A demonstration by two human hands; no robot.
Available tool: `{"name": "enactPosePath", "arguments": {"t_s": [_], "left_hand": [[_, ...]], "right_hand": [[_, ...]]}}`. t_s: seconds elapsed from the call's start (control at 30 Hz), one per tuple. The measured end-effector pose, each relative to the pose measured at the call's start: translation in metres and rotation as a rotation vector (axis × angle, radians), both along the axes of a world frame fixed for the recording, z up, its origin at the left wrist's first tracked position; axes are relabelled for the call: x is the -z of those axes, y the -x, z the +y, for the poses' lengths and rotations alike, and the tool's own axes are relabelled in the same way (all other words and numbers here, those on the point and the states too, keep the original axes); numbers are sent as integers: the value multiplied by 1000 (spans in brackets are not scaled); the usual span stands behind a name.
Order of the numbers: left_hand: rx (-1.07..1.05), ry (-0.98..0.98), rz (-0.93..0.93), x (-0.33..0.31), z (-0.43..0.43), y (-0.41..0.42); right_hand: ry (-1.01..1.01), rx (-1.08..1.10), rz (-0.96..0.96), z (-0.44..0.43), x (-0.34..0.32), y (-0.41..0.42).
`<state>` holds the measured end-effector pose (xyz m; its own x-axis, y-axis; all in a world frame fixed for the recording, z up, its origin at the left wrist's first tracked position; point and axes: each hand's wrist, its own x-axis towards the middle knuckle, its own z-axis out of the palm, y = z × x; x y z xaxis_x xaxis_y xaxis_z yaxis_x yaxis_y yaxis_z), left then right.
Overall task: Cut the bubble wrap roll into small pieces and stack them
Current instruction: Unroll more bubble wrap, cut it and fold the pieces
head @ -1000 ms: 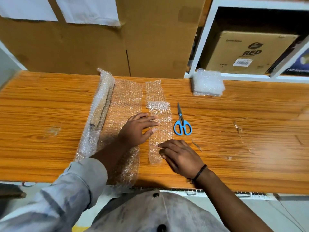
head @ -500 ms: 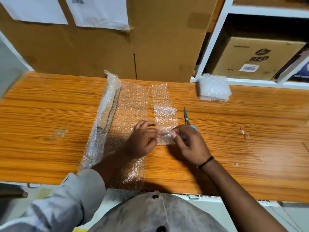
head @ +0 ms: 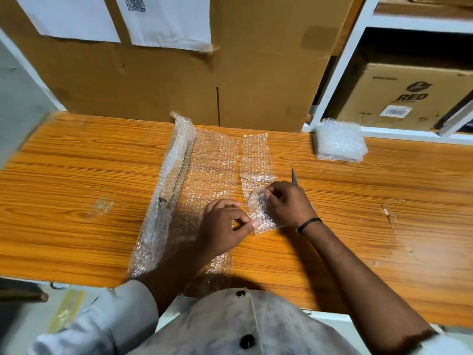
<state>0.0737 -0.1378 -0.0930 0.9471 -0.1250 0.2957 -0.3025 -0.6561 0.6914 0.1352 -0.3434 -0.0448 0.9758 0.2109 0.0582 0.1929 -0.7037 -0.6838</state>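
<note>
Btwn L hand [head: 225,224] & R hand [head: 286,203]: pinched bubble wrap strip [head: 265,216]

"RED" on shelved cardboard box [head: 399,96]

The orange wooden table [head: 76,201] shows darker streaked grain. On it, the clear bubble wrap roll [head: 176,162] is dotted with bubbles; the stack of bubble wrap pieces [head: 340,143] looks whitish. Behind it stand plain brown cardboard boxes [head: 153,80].
</note>
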Motion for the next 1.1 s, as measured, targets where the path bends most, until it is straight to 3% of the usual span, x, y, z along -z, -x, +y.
{"name": "enactPosePath", "arguments": {"t_s": [0.13, 0.23, 0.37, 0.53, 0.73, 0.9, 1.1], "left_hand": [[-80, -49, -19, -2, -1, 3], [-48, -154, -72, 0, 0, 1], [12, -213, -116, 1, 0, 0], [31, -287, -112, 3, 2, -4], [18, -295, -75, 2, 1, -6], [23, -282, -100, 0, 4, -12], [64, -308, -164, -1, 11, -16]], "right_hand": [[26, 39, -64, -2, 12, -3], [85, 89, -273, -2, 11, 9], [179, -87, -434, -6, 4, 36], [387, -251, -311, -18, 23, 65], [303, -241, -340, -20, 24, 78], [387, -259, -304, -20, 32, 67], [353, -280, -383, -16, 29, 69]]}}
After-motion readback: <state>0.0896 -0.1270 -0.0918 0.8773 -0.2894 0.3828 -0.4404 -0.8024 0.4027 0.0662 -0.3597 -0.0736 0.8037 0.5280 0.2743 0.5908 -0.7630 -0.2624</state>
